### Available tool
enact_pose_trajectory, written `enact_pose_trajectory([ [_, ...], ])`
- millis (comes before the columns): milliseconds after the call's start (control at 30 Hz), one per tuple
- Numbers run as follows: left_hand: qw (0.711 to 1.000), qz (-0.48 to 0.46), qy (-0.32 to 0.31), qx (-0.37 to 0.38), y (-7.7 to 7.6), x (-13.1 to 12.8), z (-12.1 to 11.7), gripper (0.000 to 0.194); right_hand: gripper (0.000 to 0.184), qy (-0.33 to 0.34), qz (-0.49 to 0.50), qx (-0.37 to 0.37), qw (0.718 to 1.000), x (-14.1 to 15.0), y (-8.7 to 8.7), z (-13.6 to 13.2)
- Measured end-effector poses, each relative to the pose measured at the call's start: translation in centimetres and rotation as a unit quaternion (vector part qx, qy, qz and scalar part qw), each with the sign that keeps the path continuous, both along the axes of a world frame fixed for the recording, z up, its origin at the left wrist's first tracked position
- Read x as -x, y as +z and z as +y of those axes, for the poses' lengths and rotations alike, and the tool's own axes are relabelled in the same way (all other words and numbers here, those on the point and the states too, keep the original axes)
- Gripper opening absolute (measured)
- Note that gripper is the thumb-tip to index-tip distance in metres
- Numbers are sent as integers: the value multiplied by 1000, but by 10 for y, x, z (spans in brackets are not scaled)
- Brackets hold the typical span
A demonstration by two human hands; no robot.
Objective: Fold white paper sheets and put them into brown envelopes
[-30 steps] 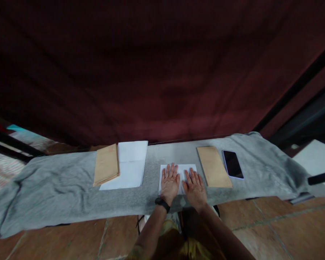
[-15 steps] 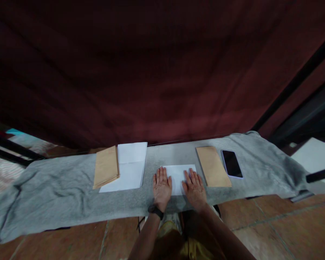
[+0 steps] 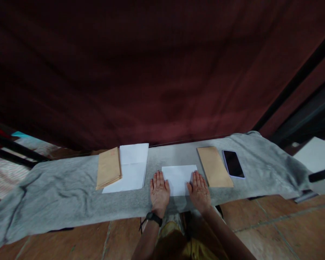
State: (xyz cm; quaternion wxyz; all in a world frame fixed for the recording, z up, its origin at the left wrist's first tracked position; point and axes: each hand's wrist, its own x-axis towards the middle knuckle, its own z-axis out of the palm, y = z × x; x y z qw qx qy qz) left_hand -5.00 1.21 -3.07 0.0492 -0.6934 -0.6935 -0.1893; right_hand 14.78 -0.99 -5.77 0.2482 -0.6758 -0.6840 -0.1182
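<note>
A small white sheet of paper, probably folded, lies flat on the grey cloth in front of me. My left hand rests flat at its left edge, fingers stretched forward. At the right edge lies my right hand, also flat with fingers extended and the thumb over the paper. Neither hand grips anything. Just right of that hand is a brown envelope. To the left, a stack of brown envelopes partly covers a pile of white paper sheets.
A phone with a pale purple edge lies right of the single envelope. Behind the cloth-covered surface hangs a dark red curtain. Dark bars and a white panel stand at the right. Below is a tiled floor.
Both hands have slid outward from the middle of the small white sheet to its side edges, so more of it shows. The view has shifted slightly.
</note>
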Motion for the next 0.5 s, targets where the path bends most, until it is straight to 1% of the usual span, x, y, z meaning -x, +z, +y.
enact_pose_trajectory([
  [100, 1000, 8, 3, 12, 3, -1, 0, 56, 63, 9, 7, 18, 1000, 5, 7, -1],
  [200, 1000, 17, 1, 20, 6, -1, 0, 55, 57, 72, -2, 57, 996, 19, 17, 0],
  [300, 999, 26, -2, 21, 7, 0, -1, 55, 52, 134, -8, 70, 988, 33, 24, -2],
  [367, 999, 30, -2, 19, 8, 0, -1, 54, 50, 140, -5, 68, 988, 37, 24, -4],
  [500, 1000, 27, 0, 13, 7, 2, -1, 53, 50, 107, -6, 64, 992, 27, 16, -9],
])
